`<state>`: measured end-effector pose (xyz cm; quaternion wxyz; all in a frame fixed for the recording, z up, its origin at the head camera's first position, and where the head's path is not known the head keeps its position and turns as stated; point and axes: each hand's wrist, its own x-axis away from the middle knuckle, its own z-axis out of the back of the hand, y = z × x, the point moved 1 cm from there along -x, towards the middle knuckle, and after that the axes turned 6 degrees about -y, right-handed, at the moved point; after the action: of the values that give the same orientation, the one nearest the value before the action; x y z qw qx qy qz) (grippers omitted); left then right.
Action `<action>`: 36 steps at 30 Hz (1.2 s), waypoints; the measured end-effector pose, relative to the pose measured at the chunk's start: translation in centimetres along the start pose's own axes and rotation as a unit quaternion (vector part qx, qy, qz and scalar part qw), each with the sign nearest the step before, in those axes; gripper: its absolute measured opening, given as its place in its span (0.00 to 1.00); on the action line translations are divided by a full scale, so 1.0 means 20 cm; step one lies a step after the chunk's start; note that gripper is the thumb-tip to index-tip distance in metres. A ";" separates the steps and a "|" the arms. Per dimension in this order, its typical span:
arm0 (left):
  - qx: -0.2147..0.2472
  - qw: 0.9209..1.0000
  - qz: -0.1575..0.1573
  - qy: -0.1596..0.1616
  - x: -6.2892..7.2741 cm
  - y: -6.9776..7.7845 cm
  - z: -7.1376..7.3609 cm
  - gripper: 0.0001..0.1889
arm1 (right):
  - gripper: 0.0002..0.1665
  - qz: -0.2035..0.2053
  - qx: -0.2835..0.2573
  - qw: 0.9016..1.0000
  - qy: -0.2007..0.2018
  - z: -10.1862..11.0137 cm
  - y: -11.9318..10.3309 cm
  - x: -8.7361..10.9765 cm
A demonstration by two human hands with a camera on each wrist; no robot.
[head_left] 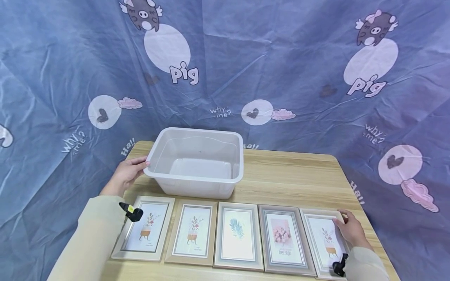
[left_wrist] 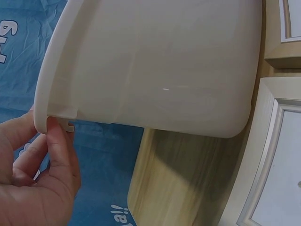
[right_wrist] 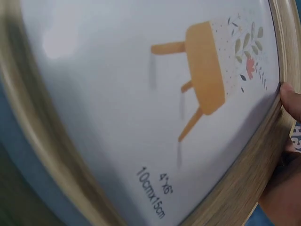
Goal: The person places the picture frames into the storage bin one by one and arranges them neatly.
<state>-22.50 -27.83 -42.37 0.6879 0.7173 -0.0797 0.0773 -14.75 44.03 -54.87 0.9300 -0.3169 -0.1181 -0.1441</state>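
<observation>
A white plastic tub [head_left: 197,188] stands at the back left of the table. My left hand [head_left: 128,172] pinches its left rim; in the left wrist view the fingers of that hand [left_wrist: 51,165] curl under the lip. At the right end of a row of picture frames, my right hand [head_left: 353,231] grips the far-right picture frame [head_left: 313,238] by its upper right edge. Close up in the right wrist view, the thumb [right_wrist: 291,100] lies on the front border of that picture frame [right_wrist: 240,188], which bears a potted-plant print. Fingers behind the frame are mostly hidden.
Left of the held frame lie a pink-flower frame [head_left: 281,235], a blue-leaf frame [head_left: 239,242], a tan frame [head_left: 191,249] and a cream frame [head_left: 140,255], side by side on the wooden table [head_left: 295,175]. A blue printed cloth [head_left: 299,70] hangs behind and beside the table.
</observation>
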 end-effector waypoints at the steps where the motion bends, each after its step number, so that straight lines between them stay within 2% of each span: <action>1: 0.003 1.000 -0.002 -0.001 0.00 0.00 0.00 0.31 | 0.34 -0.004 -0.003 1.000 0.003 0.00 0.00 0.00; 11: -0.005 1.000 0.003 0.000 -0.01 -0.01 0.00 0.30 | 0.29 0.006 -0.011 0.999 0.033 0.00 -0.04 0.02; 20: -0.006 1.000 -0.001 0.000 0.00 -0.01 0.00 0.30 | 0.29 0.030 0.001 0.999 0.039 0.05 -0.01 0.00; 31: -0.020 1.000 0.010 0.006 0.00 -0.01 0.00 0.30 | 0.32 0.023 -0.024 0.999 0.037 0.18 -0.06 0.00; 36: -0.019 1.000 0.010 0.006 0.00 -0.01 0.00 0.30 | 0.33 0.051 -0.021 0.998 0.033 0.26 -0.08 0.02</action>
<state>-22.42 -27.86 -42.63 0.7008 0.7029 -0.0842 0.0874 -15.57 46.04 -49.87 0.9326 -0.3370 -0.0679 -0.1099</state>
